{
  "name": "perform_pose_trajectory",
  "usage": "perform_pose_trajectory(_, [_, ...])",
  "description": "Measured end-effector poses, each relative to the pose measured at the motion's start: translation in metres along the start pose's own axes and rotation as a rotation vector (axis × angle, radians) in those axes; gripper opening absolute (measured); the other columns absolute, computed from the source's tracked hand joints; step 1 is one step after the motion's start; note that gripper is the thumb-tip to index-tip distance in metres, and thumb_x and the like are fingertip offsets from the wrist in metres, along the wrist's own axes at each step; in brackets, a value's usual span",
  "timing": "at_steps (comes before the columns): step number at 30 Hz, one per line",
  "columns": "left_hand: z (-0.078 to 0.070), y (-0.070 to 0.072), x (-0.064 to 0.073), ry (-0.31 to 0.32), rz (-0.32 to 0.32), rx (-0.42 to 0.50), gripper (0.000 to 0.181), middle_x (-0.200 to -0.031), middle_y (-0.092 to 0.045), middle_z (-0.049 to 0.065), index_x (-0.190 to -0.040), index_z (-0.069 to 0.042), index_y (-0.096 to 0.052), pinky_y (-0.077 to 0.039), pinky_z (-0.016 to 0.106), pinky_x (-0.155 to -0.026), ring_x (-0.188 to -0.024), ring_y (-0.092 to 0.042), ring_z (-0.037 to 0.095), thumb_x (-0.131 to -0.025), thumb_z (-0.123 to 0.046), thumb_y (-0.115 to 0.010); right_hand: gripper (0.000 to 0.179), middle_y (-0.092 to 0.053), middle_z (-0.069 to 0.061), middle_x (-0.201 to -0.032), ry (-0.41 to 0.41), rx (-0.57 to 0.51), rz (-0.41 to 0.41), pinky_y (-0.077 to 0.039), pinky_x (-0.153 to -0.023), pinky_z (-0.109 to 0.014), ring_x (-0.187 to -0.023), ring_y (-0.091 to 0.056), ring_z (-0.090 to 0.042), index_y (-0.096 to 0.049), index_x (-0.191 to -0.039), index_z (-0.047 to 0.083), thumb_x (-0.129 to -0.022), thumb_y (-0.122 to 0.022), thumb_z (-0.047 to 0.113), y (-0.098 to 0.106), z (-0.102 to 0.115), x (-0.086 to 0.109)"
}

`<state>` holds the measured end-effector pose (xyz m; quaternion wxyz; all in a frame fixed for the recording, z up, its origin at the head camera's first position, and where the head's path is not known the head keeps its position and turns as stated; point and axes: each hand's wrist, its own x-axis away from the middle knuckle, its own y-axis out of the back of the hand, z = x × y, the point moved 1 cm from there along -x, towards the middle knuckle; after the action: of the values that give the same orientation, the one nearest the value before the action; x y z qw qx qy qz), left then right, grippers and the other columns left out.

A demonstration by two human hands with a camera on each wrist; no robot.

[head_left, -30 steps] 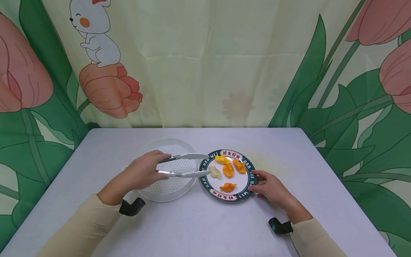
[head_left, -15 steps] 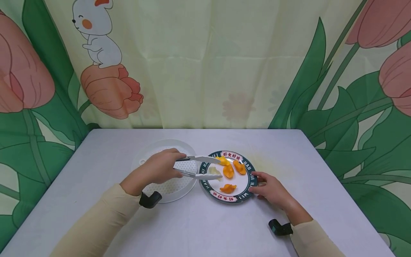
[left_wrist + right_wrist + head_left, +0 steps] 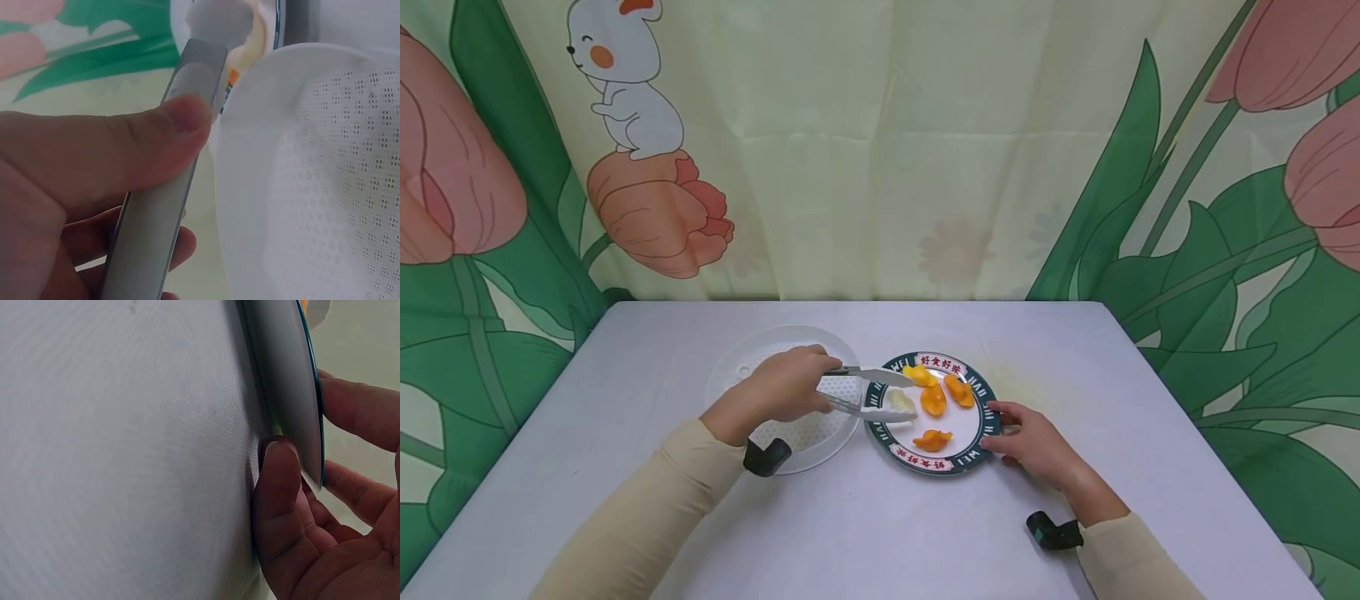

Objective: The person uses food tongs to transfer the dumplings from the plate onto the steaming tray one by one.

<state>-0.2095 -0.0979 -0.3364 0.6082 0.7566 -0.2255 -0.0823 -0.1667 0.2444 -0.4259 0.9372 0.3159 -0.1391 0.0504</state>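
Observation:
My left hand (image 3: 786,385) grips metal tongs (image 3: 850,407) with white tips, thumb pressed along one arm in the left wrist view. The tongs' spread tips reach over the left part of a green-rimmed plate (image 3: 942,465), on either side of a pale dumpling (image 3: 899,401). Whether they touch it I cannot tell. Several yellow and orange dumplings (image 3: 933,400) lie on the same plate. My right hand (image 3: 1037,446) holds the plate's right edge; in the right wrist view the thumb is below the rim and fingers are on its other side.
Left of the plate stands a round white perforated tray (image 3: 812,437), partly hidden under my left hand and forearm. A white cloth covers the table (image 3: 880,533). Behind it hangs a curtain (image 3: 850,167) printed with tulips and a rabbit.
My left hand has carried the tongs right, from the plate's left edge to around the pale dumpling. In the last half second the tips drew back slightly left. The right hand stays on the plate.

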Motion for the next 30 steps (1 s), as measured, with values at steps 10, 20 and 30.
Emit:
perform_pose_trajectory(10, [-0.003, -0.001, 0.000, -0.012, -0.003, -0.010, 0.048, -0.112, -0.066, 0.005, -0.126, -0.008, -0.070, -0.053, 0.039, -0.082, -0.090, -0.060, 0.018, -0.081, -0.018, -0.085, 0.072, -0.051, -0.024, -0.134, 0.002, -0.003, -0.005, -0.056, -0.075, -0.032, -0.090, -0.059, -0.024, -0.045, -0.147, 0.004, -0.086, -0.080, 0.020, -0.001, 0.000, -0.001])
perform_pose_trajectory(20, [0.013, 0.006, 0.014, -0.021, -0.050, 0.067, 0.051, -0.120, -0.066, 0.008, -0.130, -0.008, -0.067, -0.052, 0.042, -0.084, -0.096, -0.061, 0.021, -0.083, -0.020, -0.083, 0.072, -0.051, -0.024, -0.132, 0.004, 0.002, -0.008, -0.057, -0.074, -0.032, -0.090, -0.059, -0.024, -0.046, -0.147, 0.003, -0.086, -0.080, 0.019, 0.000, 0.002, -0.002])
perform_pose_trajectory(30, [0.049, 0.018, 0.039, -0.018, -0.118, 0.144, 0.052, -0.114, -0.066, 0.010, -0.132, -0.001, -0.064, -0.050, 0.045, -0.085, -0.098, -0.061, 0.028, -0.085, -0.018, -0.081, 0.073, -0.049, -0.026, -0.135, -0.003, 0.009, -0.009, -0.057, -0.075, -0.032, -0.091, -0.057, -0.024, -0.045, -0.147, 0.003, -0.086, -0.080, 0.020, 0.000, -0.001, 0.000])
